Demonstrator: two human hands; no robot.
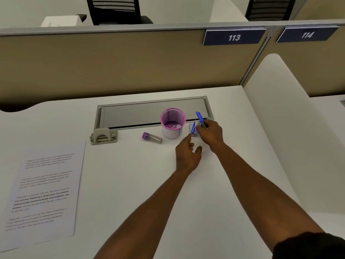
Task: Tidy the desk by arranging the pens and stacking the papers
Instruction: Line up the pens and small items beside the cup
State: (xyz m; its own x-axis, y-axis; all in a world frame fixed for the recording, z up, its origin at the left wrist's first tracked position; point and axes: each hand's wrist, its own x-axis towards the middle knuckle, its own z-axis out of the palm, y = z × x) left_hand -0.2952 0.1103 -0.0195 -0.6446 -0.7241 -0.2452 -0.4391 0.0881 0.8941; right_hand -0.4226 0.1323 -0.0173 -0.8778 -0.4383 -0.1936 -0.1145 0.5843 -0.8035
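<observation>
Head view shows a blue plastic pen (200,119) pinched in the fingers of the right hand (211,134), its capped end tilted up and to the far left, just right of a round pink wire-mesh pen cup (173,122). The cup stands upright on the white bench (130,184), at the near edge of a grey metal cable-tray lid (149,113), and looks empty apart from pale specks on its bottom. Touching or just under the right hand's fingers lies a small blue and white packet (193,129); whether the hand also holds it I cannot tell. The left hand (187,156) hovers nearer, fingers loosely spread and holding nothing, forefinger pointing toward the packet.

Left of the cup a short clear tube with a purple cap (151,137) lies on its side, and further left sits a grey metal hole punch (103,136). At the near left, sheets of white printed paper (44,189) lie flat, looking already squared into one pile, though how many sheets I cannot tell.

Judging by this, the papers seem done and the pens are underway: no pen is in the cup yet, and the blue one probably goes in next, with the tube and packet left to sort.
</observation>
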